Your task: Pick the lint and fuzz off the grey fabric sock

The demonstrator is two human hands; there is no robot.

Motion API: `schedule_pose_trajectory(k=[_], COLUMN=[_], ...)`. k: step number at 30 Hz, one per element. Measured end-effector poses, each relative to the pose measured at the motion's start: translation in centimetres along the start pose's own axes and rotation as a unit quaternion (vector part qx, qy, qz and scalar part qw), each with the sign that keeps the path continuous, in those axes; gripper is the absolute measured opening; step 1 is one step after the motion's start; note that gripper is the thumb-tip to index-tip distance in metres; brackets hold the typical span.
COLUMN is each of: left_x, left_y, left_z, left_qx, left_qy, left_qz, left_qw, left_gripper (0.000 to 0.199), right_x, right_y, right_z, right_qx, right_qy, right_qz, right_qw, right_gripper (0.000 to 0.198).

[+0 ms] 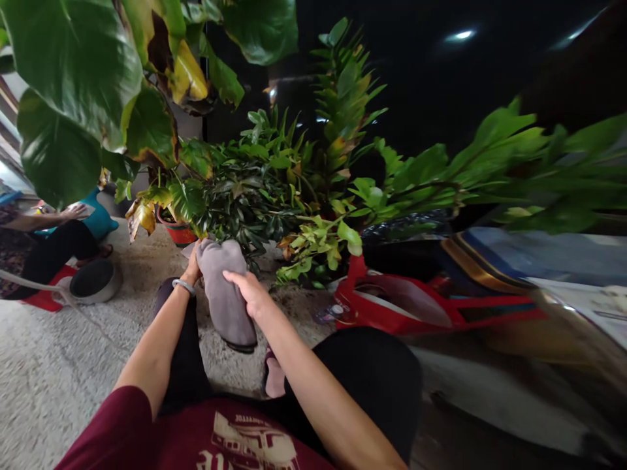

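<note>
Between my two hands is a long, soft grey fabric piece [223,287] with rounded ends and a dark edge along its lower end; its exact kind I cannot make out. My left hand [194,262], with a pale bangle [183,285] at the wrist, is closed on the upper left edge, its fingers mostly hidden. My right hand [249,294] grips the right side, thumb lying on top and the other fingers underneath. The piece is held tilted above the concrete floor [215,365], between my knees.
Potted plants [255,176] crowd the space ahead, large leaves overhanging at upper left. To the right sit a red bag [396,303] and stacked flat items [548,254]. At far left another person [39,241] sits by a grey basin [95,281] and a teal bag [100,219].
</note>
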State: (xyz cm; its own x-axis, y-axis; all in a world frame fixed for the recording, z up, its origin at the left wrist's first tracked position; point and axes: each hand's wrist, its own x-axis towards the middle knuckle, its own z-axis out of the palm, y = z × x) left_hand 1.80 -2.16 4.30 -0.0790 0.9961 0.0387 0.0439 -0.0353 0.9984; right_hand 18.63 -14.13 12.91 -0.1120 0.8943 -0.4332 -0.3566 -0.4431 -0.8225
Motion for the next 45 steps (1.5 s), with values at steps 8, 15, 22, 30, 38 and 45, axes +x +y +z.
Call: schedule_pose_trajectory(k=[8, 15, 22, 30, 38, 45], left_x=[-0.3, -1.5, -1.6, -1.4, -1.6, -1.7], left_y=[0.1, 0.4, 1.1, 0.3, 0.8, 0.3], left_z=[0.1, 0.3, 1.1, 1.4, 0.7, 1.3], left_qx=[0.148, -0.082, -0.174, -0.162, -0.174, -0.185], left_qy=[-0.005, -0.074, -0.133, -0.127, -0.130, -0.104], left_qz=[0.083, -0.049, -0.104, -0.109, -0.104, -0.096], left_qw=[0.986, 0.993, 0.970, 0.972, 0.971, 0.972], left_gripper=[0.038, 0.034, 0.051, 0.072, 0.057, 0.063], right_x=[-2.5, -0.4, -4.4, 0.9, -5.1, 0.4], right_y=[-5.8, -3.1, -2.2, -4.4, 1.5, -6.2], right_z=[-2.1, -4.0, -3.0, -3.1, -3.7, -2.2], right_qx=[0.059, 0.118, 0.101, 0.168, 0.040, 0.151], right_qy=[0.023, 0.060, 0.133, 0.138, 0.137, 0.194], right_qz=[-0.160, -0.054, -0.165, -0.117, -0.093, -0.255], right_qw=[0.985, 0.990, 0.972, 0.969, 0.985, 0.935], right_gripper=[0.038, 0.028, 0.038, 0.028, 0.038, 0.038])
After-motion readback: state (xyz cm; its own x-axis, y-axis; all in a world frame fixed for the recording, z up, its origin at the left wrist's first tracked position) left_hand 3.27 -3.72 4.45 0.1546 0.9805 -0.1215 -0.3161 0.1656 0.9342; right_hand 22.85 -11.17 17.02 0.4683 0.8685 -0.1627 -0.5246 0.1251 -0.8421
